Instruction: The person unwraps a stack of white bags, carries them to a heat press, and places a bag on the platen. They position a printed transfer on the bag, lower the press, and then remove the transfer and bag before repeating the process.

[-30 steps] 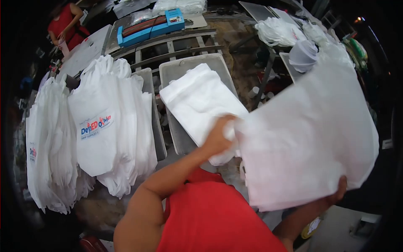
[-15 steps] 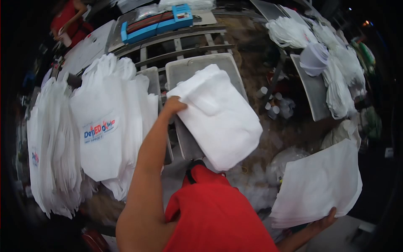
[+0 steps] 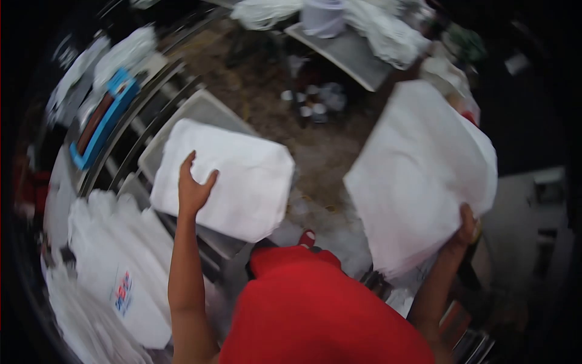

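Observation:
My left hand point(image 3: 197, 189) is open, thumb and fingers spread, over a stack of white fabric bags point(image 3: 239, 173). That stack lies flat across a grey tray point(image 3: 209, 103), its near right corner jutting past the tray's edge. Over on the right, my right hand point(image 3: 465, 227) is closed on the lower edge of a sheaf of white fabric bags point(image 3: 424, 170). The sheaf is held up at a tilt, its layered edges showing at the lower left. Part of my right hand's fingers is hidden behind it.
White bags with red and blue print point(image 3: 124, 291) hang in bunches at the lower left. Beyond the tray are a metal rack point(image 3: 130, 127) and a blue machine point(image 3: 106, 118). A white bucket point(image 3: 323, 18) stands on a far table point(image 3: 339, 57). Several white cups point(image 3: 312, 100) lie beneath.
The view has swung right. My left hand has let go of the stack's edge and spread over it. The sheaf in my right hand has been raised and brought closer to the middle.

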Demonstrator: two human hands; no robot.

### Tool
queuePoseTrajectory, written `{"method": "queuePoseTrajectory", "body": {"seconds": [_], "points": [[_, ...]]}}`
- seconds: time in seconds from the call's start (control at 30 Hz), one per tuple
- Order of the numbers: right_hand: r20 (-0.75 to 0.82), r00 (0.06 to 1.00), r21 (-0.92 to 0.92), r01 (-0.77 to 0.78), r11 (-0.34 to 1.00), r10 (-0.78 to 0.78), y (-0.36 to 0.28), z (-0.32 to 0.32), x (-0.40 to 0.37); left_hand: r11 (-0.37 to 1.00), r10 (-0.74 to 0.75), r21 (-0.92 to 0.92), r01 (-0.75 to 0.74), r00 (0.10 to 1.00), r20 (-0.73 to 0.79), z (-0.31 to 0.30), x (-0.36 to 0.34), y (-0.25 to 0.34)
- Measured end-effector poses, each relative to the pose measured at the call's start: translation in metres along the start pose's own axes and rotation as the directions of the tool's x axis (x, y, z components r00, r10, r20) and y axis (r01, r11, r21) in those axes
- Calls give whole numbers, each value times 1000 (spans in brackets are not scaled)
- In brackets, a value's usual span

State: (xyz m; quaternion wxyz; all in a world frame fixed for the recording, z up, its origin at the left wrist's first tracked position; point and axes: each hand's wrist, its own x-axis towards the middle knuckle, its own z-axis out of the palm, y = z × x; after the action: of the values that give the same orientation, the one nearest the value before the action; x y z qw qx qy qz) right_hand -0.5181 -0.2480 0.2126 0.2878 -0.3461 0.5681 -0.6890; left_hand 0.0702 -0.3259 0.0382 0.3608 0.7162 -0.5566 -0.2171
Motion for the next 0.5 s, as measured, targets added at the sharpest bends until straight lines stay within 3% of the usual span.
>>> {"method": "queuePoseTrajectory", "body": {"seconds": [0.1,0.13,0.2,0.27,0.33,0.37,0.4,0.43,0.47,0.5], "points": [[252,968,0,16,1000,-16,-29,6,10,935,198,-341,-102,944,262,57,-3,88],[235,971,0,36,999,-35,-37,4,14,886,302,-439,-152,907,295,75,-4,114],[302,948,111,-143,983,104,-50,-1,17,750,427,-654,-95,825,369,100,-6,168],[301,952,174,-105,979,48,-63,6,8,756,448,-645,-112,807,384,121,-5,199],[274,956,281,27,959,-107,-74,6,2,757,476,-638,-144,790,387,125,-4,215],[221,956,196,148,969,-191,-79,11,-1,772,483,-556,-308,852,200,119,-9,220],[200,957,208,169,964,-211,-73,-6,12,776,505,-441,-451,863,5,112,-14,226],[311,888,-114,390,914,-340,-59,-31,36,727,568,-393,-563,815,-117,82,-27,249],[421,830,-303,510,805,-367,-59,-32,44,649,646,-323,-689,723,-245,57,-45,274],[524,759,-442,631,637,-388,-59,-33,53,455,811,-218,-863,503,-299,42,-56,298]]}}
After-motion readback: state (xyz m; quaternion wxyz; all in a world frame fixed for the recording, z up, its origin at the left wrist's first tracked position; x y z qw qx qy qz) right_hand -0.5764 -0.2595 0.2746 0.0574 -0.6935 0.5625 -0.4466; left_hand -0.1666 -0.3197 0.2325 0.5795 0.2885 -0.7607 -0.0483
